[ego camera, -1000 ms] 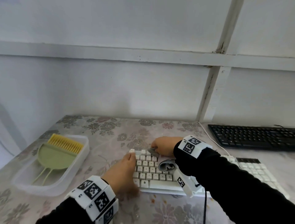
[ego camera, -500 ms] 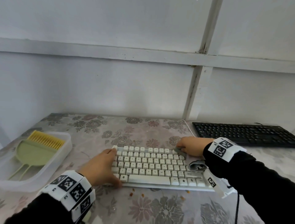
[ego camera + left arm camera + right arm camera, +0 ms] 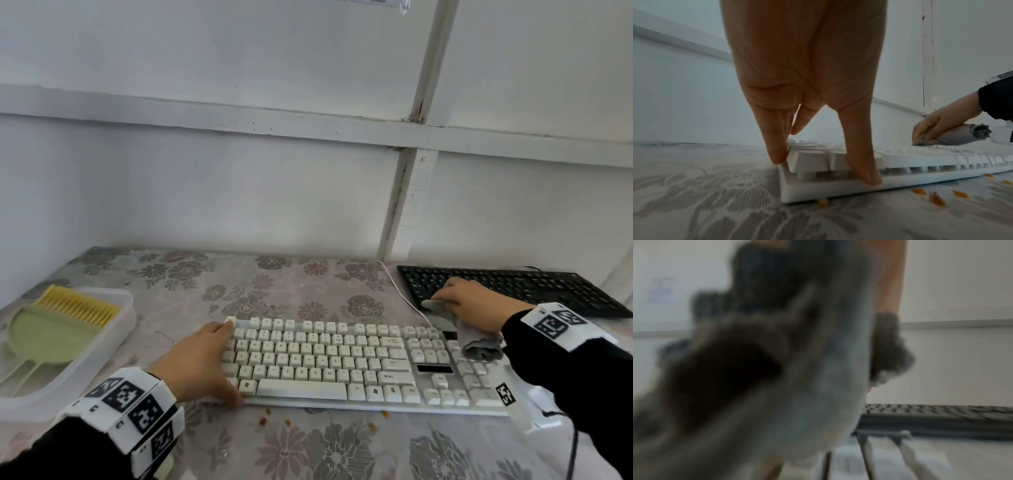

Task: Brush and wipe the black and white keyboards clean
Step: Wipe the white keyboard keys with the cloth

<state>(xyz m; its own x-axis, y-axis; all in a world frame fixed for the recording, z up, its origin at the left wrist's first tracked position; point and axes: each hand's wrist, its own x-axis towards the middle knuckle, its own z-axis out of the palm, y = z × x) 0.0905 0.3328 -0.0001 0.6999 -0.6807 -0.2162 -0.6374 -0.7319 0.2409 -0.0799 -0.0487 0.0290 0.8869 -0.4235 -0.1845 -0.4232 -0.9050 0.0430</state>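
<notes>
The white keyboard (image 3: 325, 363) lies across the middle of the table. My left hand (image 3: 205, 359) holds its left end steady, with straight fingers (image 3: 777, 146) against the side and the thumb on the front rim (image 3: 863, 164). My right hand (image 3: 462, 298) grips a bunched grey cloth (image 3: 479, 339) and presses its tip at the near left corner of the black keyboard (image 3: 531, 287), just beyond the white keyboard's back right. In the right wrist view the blurred cloth (image 3: 797, 369) fills most of the frame, with the black keyboard (image 3: 941, 418) behind it.
A clear plastic tub (image 3: 85, 359) at the left holds a green dustpan (image 3: 44, 332) and a yellow brush (image 3: 78, 305). Orange crumbs (image 3: 263, 419) lie in front of the white keyboard. A white cable (image 3: 400, 291) runs behind it. A white wall stands close behind the table.
My right hand has swept the cloth rightward along the white keyboard's back rows to the black keyboard's corner. The left hand has stayed at the white keyboard's left end.
</notes>
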